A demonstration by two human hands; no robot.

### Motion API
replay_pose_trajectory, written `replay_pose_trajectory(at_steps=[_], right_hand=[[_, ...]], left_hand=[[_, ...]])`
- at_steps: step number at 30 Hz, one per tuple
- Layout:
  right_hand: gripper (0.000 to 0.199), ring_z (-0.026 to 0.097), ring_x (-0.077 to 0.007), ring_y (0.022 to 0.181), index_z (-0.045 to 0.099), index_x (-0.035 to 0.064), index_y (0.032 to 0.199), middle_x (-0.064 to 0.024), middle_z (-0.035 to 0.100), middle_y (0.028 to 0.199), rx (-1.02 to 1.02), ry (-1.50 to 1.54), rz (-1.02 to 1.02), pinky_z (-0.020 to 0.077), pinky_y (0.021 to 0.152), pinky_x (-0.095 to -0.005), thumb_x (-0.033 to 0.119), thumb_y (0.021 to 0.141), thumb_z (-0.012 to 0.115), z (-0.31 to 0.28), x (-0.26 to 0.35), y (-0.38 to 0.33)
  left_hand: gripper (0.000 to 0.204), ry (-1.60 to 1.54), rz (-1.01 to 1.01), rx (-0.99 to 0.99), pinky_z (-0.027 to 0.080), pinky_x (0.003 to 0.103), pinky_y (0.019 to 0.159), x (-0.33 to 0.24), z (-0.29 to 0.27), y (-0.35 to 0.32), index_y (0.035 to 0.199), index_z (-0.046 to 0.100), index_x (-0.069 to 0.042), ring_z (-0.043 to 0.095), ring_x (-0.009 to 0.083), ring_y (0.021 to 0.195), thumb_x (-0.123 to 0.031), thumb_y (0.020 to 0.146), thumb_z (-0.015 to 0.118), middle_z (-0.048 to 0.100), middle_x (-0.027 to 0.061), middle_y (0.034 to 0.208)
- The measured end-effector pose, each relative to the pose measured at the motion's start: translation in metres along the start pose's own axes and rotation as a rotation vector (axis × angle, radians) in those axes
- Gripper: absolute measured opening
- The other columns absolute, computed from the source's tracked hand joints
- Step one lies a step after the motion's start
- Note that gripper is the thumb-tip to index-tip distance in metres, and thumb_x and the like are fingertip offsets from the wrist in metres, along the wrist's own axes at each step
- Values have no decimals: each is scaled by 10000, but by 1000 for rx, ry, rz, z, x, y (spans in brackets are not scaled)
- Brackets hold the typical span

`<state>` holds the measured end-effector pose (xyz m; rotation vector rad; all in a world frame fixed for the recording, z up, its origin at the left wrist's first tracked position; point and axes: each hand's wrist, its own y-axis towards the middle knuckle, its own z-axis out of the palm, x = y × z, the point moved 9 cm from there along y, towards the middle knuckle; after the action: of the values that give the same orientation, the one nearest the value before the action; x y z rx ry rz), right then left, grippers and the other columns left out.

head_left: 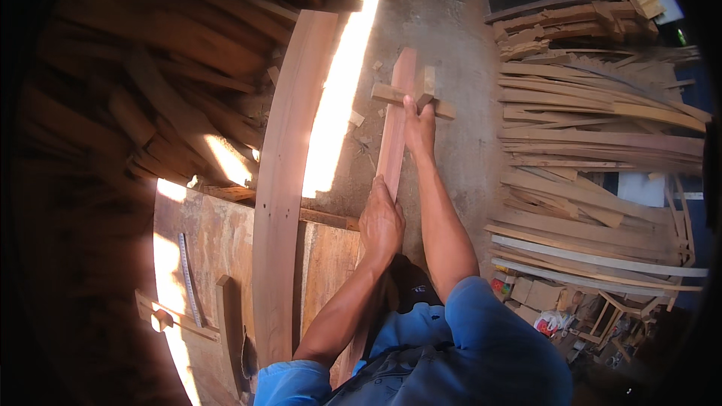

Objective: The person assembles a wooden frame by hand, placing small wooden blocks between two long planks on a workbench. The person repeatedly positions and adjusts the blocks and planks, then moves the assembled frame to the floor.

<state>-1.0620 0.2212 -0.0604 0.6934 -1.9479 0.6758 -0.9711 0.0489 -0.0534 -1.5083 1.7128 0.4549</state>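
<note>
**Both hands on the long reddish board**

Your left hand is pressing down on the near part of a long reddish board, fingers curled over its edge and gripping it. Your right hand is reaching farther out along the same board, palm down, fingers closed over it right where a short pale crosspiece is lying across it. A small wooden block is sitting just beyond your right fingertips, touching that crosspiece. The board is running from close to your body out past both hands, over the concrete floor.

To the left of your left hand, a wide curved plank is lying lengthwise over the worktop, and a metal ruler is resting farther left on it. To the right of your right arm, stacked timber strips are piling up well apart from the board.
</note>
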Motion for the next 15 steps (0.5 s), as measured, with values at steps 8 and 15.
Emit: replay_pose_trajectory(at_steps=[8, 15], right_hand=[[573, 605, -317, 1155, 531, -63, 1277, -240, 630, 1226, -72, 61, -86, 439, 999, -397, 435, 997, 580, -3, -2, 8], [589, 617, -350, 1141, 534, -59, 1267, -264, 635, 1214, -58, 16, 4, 445, 994, -419, 457, 988, 585, -2, -2, 11]], left_hand=[[612, -11, 5, 26, 514, 498, 911, -1, 2, -1, 1415, 391, 80, 628, 445, 1080, -53, 858, 608, 589, 329, 1247], [621, 11, -4, 41, 514, 501, 917, -3, 2, 0, 1423, 381, 83, 624, 454, 1088, -47, 856, 598, 584, 336, 1256]])
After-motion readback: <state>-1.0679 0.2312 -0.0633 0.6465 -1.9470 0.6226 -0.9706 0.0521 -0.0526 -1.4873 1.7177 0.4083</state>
